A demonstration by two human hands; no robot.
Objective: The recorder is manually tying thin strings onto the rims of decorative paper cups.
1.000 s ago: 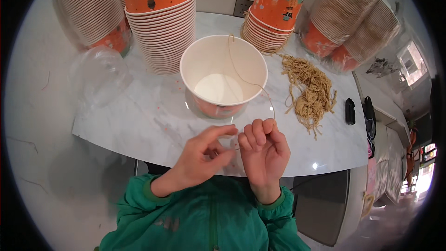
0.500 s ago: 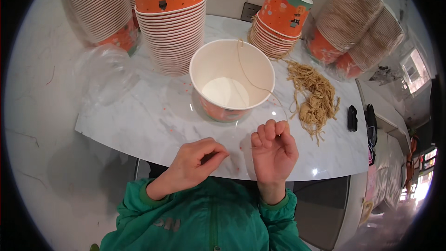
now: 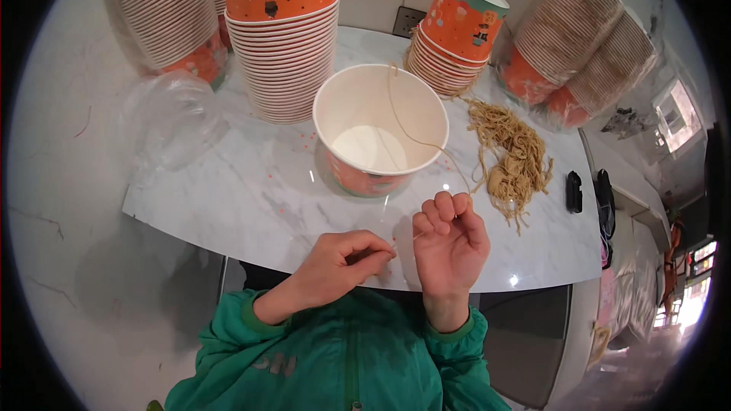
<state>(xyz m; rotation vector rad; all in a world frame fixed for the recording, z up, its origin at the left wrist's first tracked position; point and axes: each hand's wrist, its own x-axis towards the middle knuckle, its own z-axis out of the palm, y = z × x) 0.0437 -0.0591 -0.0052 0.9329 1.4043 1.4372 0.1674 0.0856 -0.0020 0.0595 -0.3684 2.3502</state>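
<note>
2 hands [image 3: 396,255] pinch a string [image 3: 426,144] (from the cup [image 3: 381,133]).

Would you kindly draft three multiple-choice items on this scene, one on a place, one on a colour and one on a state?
1. Where does the pile of tan strings lie?
A. inside the cup
B. on the table right of the open cup
C. on the floor

2. What colour are the person's sleeves?
A. green
B. red
C. white

3. How does the open paper cup stand?
A. tipped on its side
B. upside down
C. upright, mouth up

Answers: 1 B, the strings rest on the marble table beside the cup. 2 A, both cuffs are green. 3 C, its white inside shows.
</note>
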